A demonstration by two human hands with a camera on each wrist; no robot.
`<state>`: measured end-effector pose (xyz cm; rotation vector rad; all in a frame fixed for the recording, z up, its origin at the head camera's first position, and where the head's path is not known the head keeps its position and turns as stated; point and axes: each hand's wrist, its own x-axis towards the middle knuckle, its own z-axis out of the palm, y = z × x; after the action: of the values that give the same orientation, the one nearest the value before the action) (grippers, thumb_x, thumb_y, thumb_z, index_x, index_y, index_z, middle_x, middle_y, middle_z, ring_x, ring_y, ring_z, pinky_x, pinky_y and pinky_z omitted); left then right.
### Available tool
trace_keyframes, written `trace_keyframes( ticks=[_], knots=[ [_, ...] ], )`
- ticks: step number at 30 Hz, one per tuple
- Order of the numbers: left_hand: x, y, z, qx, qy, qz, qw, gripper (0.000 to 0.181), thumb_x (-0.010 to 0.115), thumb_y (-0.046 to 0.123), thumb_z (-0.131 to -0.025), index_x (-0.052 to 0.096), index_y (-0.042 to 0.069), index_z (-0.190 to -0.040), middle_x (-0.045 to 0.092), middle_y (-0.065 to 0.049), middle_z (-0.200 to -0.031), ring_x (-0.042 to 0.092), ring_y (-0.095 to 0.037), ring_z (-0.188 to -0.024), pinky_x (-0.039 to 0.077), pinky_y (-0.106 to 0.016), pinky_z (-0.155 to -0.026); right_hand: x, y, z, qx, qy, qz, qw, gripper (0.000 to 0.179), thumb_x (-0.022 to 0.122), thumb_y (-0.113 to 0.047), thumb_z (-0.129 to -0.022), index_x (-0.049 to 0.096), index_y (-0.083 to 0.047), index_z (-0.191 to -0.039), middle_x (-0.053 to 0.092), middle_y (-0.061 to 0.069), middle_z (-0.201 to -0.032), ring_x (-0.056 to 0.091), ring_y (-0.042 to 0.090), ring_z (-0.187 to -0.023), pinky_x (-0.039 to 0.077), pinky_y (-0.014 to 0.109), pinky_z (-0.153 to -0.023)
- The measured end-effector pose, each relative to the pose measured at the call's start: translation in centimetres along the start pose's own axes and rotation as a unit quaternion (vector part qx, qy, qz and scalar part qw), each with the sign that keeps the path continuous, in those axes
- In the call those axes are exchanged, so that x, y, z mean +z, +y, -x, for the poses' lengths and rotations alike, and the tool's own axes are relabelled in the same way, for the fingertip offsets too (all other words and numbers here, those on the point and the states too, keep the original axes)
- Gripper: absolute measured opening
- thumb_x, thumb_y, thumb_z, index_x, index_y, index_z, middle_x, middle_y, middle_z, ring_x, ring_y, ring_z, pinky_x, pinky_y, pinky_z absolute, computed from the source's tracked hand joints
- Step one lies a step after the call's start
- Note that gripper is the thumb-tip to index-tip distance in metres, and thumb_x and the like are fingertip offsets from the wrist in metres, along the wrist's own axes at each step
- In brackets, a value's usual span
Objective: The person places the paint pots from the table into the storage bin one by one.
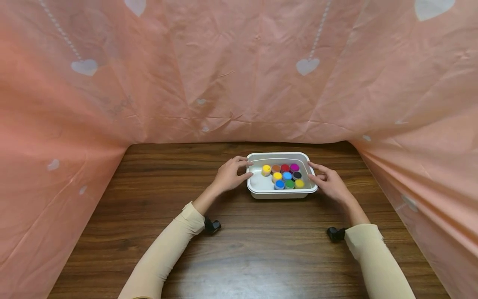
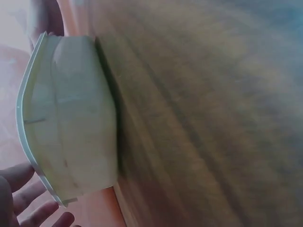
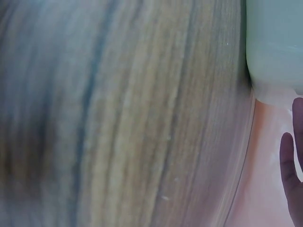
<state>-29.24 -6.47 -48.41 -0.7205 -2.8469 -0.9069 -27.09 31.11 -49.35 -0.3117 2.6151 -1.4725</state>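
Observation:
A white rectangular plastic tub (image 1: 281, 194) stands on the wooden table near its far edge. Inside it sit several small paint pots (image 1: 287, 176) with yellow, orange, red, purple, blue, green and black tops, mostly grouped towards the right. At the tub's left end my left hand (image 1: 232, 174) grips the rim, its thumb and fingertips reaching over it. My right hand (image 1: 330, 182) holds the opposite end in the same way. Seen from the left wrist, the tub's side wall (image 2: 85, 118) rises beside the table; the right wrist view catches only a corner of the tub (image 3: 277, 52).
The dark brown wooden table (image 1: 239, 249) stretches towards me. Pink cloth with white hearts (image 1: 239, 83) hangs behind it and along both sides. Black wrist cameras sit at both cuffs, the left one (image 1: 213, 226) and the right one (image 1: 335, 234).

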Motion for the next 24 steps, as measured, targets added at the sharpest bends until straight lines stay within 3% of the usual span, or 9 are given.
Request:
trace_keyframes(
  ticks=[6, 16, 20, 24],
  knots=[
    [0.0, -0.2, 1.5, -0.005, 0.0, 0.007, 1.0, 0.044, 0.07, 0.042, -0.099, 0.069, 0.02, -0.137, 0.06, -0.002, -0.147, 0.055, -0.03, -0.137, 0.047, -0.057, -0.107, 0.0, 0.0, -0.1, -0.002, 0.0, -0.004, 1.0, 0.059, 0.063, -0.02, -0.105, 0.041, -0.006, -0.158, 0.068, 0.008, -0.073, 0.054, 0.005, -0.057, 0.048, 0.023, -0.052],
    [-0.1, -0.5, 1.7, -0.001, 0.002, 0.013, 0.9999, 0.044, 0.07, 0.041, -0.099, 0.068, 0.021, -0.138, 0.06, -0.002, -0.148, 0.055, -0.03, -0.137, 0.047, -0.057, -0.106, 0.0, -0.3, 0.0, -0.01, -0.006, 0.015, 0.9998, 0.059, 0.062, -0.021, -0.106, 0.04, -0.004, -0.158, 0.069, 0.013, -0.076, 0.055, 0.004, -0.06, 0.05, 0.023, -0.054],
    [-1.4, -1.1, 2.1, 0.005, -0.005, -0.011, 0.9999, 0.043, 0.069, 0.041, -0.1, 0.067, 0.022, -0.139, 0.06, -0.002, -0.148, 0.056, -0.03, -0.135, 0.049, -0.058, -0.105, -0.5, -0.8, 0.1, -0.025, -0.012, 0.081, 0.9963, 0.057, 0.059, -0.026, -0.107, 0.042, -0.004, -0.157, 0.071, 0.014, -0.082, 0.056, 0.007, -0.065, 0.049, 0.025, -0.058],
    [-4.3, -2.7, 3.2, 0.001, 0.007, -0.062, 0.998, 0.045, 0.066, 0.043, -0.101, 0.064, 0.025, -0.143, 0.059, -0.002, -0.149, 0.056, -0.031, -0.134, 0.049, -0.058, -0.105, -1.7, -1.3, 0.6, -0.051, 0.011, 0.167, 0.9846, 0.053, 0.055, -0.032, -0.109, 0.048, -0.007, -0.154, 0.076, 0.018, -0.104, 0.066, 0.017, -0.085, 0.053, 0.033, -0.074]
  ],
)
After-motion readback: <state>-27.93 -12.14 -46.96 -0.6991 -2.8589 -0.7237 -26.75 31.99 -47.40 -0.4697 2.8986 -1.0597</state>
